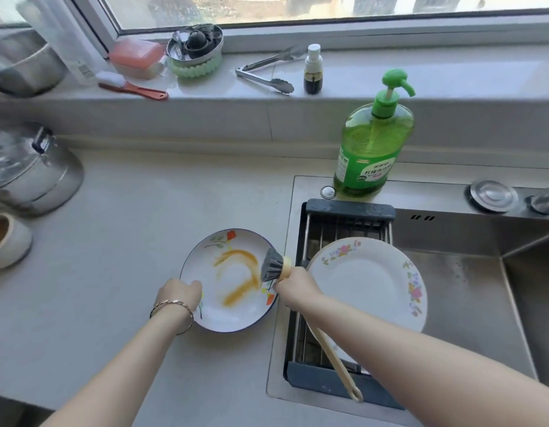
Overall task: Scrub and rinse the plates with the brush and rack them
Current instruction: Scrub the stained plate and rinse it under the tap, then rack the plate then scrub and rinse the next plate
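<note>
- The left hand (182, 292) grips the near-left rim of the dirty plate (236, 315), with fingers curled over the edge. It steadies the plate flat on the table (128, 241), just beside the sink (452, 288).
- The right hand (293, 286) is closed around the wooden brush (271, 265), close behind its head. The long handle runs back under the forearm and over the rack.
- The grey bristles touch the right side of this plate, at the edge of an orange smear that curves across the middle.
- The smear looks only spread, not removed, and I see no foam and no water on the plate. So I judge that the scrubbing of it is only at the beginning.
- A second plate (368, 282), white with small flowers on the rim, rests on the rack (350, 211), which sits across the left part of the sink. Its face looks clean, so this one seems finished and racked.
- What is left, as I judge, is to scrub off the smear and then rinse the plate at the tap (544, 201). The tap is at the far right, and no running water shows there. After that the plate goes on the rack next to the other one.
- The green soap bottle (371, 149) stands behind the rack, and no hand is on it; maybe it is needed for the greasy mark
</note>
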Tool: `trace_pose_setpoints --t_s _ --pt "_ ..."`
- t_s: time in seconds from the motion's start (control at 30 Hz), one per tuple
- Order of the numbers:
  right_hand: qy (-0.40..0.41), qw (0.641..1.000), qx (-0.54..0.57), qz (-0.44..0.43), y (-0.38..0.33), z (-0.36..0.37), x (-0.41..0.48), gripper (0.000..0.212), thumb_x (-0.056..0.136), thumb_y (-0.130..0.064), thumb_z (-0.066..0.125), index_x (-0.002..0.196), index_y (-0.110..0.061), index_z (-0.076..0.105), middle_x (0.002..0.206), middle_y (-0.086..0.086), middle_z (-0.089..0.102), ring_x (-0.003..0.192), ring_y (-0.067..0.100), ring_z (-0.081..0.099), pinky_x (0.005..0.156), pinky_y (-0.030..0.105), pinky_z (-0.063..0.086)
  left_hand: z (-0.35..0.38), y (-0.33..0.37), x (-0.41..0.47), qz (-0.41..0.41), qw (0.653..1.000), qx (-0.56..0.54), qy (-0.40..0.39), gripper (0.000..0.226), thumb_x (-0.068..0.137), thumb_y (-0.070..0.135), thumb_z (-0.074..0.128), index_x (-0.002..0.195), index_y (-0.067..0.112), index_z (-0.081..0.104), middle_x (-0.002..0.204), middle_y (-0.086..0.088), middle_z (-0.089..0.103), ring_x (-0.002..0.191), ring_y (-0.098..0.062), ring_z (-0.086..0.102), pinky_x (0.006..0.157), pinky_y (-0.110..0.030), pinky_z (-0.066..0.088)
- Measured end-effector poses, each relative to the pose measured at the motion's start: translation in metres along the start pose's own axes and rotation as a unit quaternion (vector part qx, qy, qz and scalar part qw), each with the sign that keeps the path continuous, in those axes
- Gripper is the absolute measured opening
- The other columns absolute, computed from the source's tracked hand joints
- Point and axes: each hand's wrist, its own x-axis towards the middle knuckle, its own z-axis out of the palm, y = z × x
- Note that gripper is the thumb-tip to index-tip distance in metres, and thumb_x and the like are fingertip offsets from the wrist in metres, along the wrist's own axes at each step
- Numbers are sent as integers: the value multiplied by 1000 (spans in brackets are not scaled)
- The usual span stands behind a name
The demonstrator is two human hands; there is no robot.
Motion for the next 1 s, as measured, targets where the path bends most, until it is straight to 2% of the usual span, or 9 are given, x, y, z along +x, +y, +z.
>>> trace_pose_setpoints --t_s 0.1,0.2,0.37,0.47,0.57,0.67,0.8,0.9,1.0 --pt "16 1000 20 15 -3 -2 0 28 83 1 43 59 -11 38 57 3 38 53 19 36 48 24 27 -1 8 -1 -38 999 -22 0 39 87 22 47 114 -7 48 118 -24 52 105 -38 52 84 -37 41" --pt "23 998 59 24 -2 -5 2 29 83 2 42 58 -11 37 56 4 36 50 18 33 47 23 25 -9 15 -7 -25 996 -75 48 55 91 25 51 127 -10 29 131 -28 43 118 -43 45 94 -43 36" --pt "23 992 116 52 3 -6 -1 26 86 -1 45 62 -11 42 55 5 37 48 18 35 44 23 27 -15 19 -21 29 972 -211 102 51 95 27 47 131 -7 33 132 -25 45 118 -37 46 93 -38 35" --pt "24 986 160 49 6 -15 -10 25 86 -1 47 64 -11 42 54 4 36 47 17 33 42 23 26 -11 22 -27 29 950 -293 103 43 92 37 50 108 -2 50 105 -21 57 94 -35 53 77 -35 38" --pt "51 978 200 9 14 -47 -25 28 86 0 48 63 -14 40 53 3 33 46 17 30 42 24 24 -5 42 -51 17 935 -351 48 53 87 58 46 77 5 46 72 -8 44 64 -26 42 56 -27 32" --pt "88 971 220 -33 27 -98 -49 34 85 1 50 60 -16 36 50 1 28 46 16 25 45 25 21 10 66 -73 -7 925 -379 -5 56 85 69 33 96 16 49 66 0 31 52 -17 29 47 -20 24" --pt "140 964 218 -61 57 -177 -92 23 84 2 55 64 -9 58 37 -7 31 41 12 24 41 21 22 47 108 -108 -10 904 -413 -111 84 71 82 36 112 12 54 80 -2 51 68 -16 48 73 -21 41" --pt "194 961 187 -60 90 -239 -111 13 85 -1 56 80 -3 68 33 -10 43 35 9 27 38 20 25 77 142 -146 -14 895 -419 -154 76 79 77 34 111 12 55 85 -4 53 61 -18 46 58 -25 38" --pt "264 946 184 -30 126 -295 -113 9 85 -6 58 78 -8 63 60 0 66 41 14 32 43 25 29 103 174 -185 -6 886 -429 -177 65 82 71 38 99 12 57 98 -6 62 65 -21 55 59 -28 47"
